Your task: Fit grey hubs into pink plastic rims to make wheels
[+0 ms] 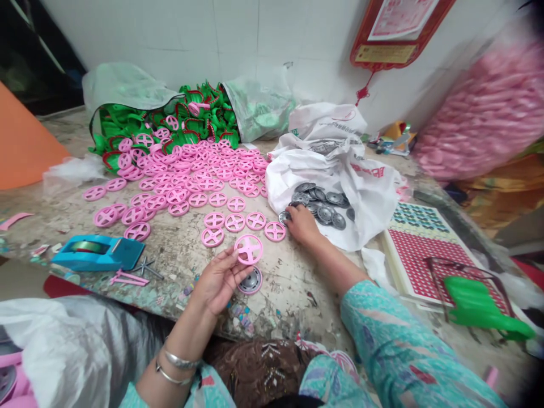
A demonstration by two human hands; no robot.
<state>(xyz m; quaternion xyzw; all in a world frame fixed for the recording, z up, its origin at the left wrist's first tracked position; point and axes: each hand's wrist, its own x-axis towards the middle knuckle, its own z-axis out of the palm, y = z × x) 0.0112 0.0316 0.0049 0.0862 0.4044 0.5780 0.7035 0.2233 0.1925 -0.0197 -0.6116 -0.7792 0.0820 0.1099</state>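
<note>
My left hand (219, 279) holds a pink plastic wheel (249, 249) between thumb and fingertips, with a grey metal disc (251, 280) resting against the lower fingers. My right hand (301, 224) reaches out to a white plastic bag (365, 187) where several grey metal discs (323, 204) lie; its fingertips close on one disc (284, 216) at the bag's edge. Many pink wheels (191, 181) are spread over the worn tabletop (289, 277) beyond both hands.
A heap of green plastic parts (170, 116) spills from a clear bag at the back. A blue tape dispenser (97, 252) sits at the left edge. A red-and-white patterned board (425, 249) and a green plastic piece (484, 309) lie to the right. A bag of pink parts (484, 113) stands far right.
</note>
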